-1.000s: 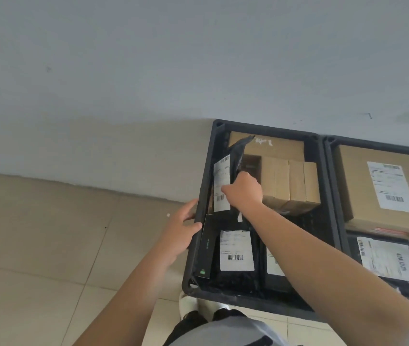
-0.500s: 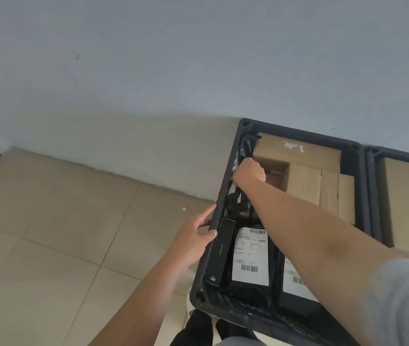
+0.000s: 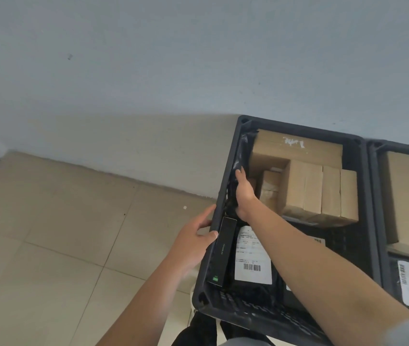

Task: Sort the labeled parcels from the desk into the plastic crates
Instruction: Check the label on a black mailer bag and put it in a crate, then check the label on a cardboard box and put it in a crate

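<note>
your right hand (image 3: 244, 193) presses flat, fingers straight, on the black parcel (image 3: 239, 158) at centre-right; your left hand (image 3: 194, 242) clasps the crate (image 3: 358, 196) rim. shove harder and the parcel may crumple.

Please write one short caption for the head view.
Right hand presses black parcel into crate; left hand holds its rim.

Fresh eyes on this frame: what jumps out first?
The right hand pressing a black bag parcel down along the left wall of the black crate. The left hand grips that wall's rim from outside. Cardboard boxes fill the crate's far half.
</note>
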### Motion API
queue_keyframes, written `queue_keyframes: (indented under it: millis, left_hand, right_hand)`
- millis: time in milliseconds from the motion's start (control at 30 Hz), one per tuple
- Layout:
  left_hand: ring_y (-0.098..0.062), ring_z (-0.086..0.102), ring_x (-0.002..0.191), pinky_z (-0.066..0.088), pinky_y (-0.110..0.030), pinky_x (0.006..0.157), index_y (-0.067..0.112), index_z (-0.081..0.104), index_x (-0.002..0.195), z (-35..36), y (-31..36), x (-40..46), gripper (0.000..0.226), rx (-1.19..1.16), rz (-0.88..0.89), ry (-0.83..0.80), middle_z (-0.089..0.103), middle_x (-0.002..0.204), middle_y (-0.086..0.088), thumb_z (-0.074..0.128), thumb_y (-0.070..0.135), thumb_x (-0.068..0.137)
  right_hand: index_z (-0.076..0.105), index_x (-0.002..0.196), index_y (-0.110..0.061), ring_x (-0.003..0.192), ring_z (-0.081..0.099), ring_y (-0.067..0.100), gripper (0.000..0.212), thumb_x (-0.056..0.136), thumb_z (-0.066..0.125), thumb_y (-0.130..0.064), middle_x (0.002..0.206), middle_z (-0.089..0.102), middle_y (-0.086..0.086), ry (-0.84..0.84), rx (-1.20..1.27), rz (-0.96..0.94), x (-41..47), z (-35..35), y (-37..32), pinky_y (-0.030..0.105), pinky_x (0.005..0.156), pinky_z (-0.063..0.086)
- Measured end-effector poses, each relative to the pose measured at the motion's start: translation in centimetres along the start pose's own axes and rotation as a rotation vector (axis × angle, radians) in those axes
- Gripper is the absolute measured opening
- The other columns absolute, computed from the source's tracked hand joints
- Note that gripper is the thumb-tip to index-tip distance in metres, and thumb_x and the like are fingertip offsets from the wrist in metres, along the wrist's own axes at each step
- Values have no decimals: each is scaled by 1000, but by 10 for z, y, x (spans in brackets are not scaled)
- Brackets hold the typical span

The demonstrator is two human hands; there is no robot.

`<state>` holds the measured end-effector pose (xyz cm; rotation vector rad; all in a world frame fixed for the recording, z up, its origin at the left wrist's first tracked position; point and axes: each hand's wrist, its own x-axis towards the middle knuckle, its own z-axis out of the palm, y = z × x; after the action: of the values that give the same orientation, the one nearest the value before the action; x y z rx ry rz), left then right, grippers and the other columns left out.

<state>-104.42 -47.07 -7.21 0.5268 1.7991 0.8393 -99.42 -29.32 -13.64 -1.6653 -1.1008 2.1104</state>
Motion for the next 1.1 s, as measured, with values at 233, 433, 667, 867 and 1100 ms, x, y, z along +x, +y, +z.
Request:
queue_keyframes:
  millis: [233, 433, 667, 867, 1100]
  left_hand:
    - [6, 72, 84, 50, -8, 56, 57, 43, 146, 0, 4, -5, 59, 1, -8, 3, 66, 128, 22, 57, 17, 105]
    - [14, 69, 75, 49, -4, 55, 48, 45, 150, -1, 7, -9, 57, -14, -20, 12, 70, 116, 18, 56, 14, 106]
    - [-12, 53, 126, 46, -42, 113, 47, 46, 149, -15, 23, -31, 61, -83, 11, 25, 50, 135, 12, 56, 9, 102]
    - [-5, 66, 112, 53, -13, 80, 32, 69, 118, -18, 37, -46, 38, -277, 184, 37, 71, 120, 10, 55, 1, 101]
    - [-14, 69, 111, 59, -34, 97, 32, 73, 109, 31, 35, -52, 25, -275, 211, -221, 73, 116, 10, 61, 11, 102]
  right_hand:
    - [30, 155, -52, 155, 26, 31, 99, 66, 48, -92, 169, 28, -5, -88, 88, 67, 58, -17, 10, 66, 123, 15]
    - [28, 160, -39, 154, 30, 30, 117, 61, 58, -94, 168, 31, -1, -122, 175, 89, 30, -25, 21, 62, 124, 19]
    - [31, 159, -31, 154, 28, 29, 60, 106, 43, -54, 168, 31, -1, 32, 189, -5, -90, -34, 9, 60, 122, 28]
    - [49, 147, -23, 137, 53, 29, 39, 112, 37, -34, 153, 53, 5, 97, 230, -105, -162, -55, 36, 58, 115, 42]
    - [65, 127, -21, 121, 66, 27, 26, 108, 48, -28, 131, 70, 5, 427, 406, -138, -230, -95, 75, 55, 108, 51]
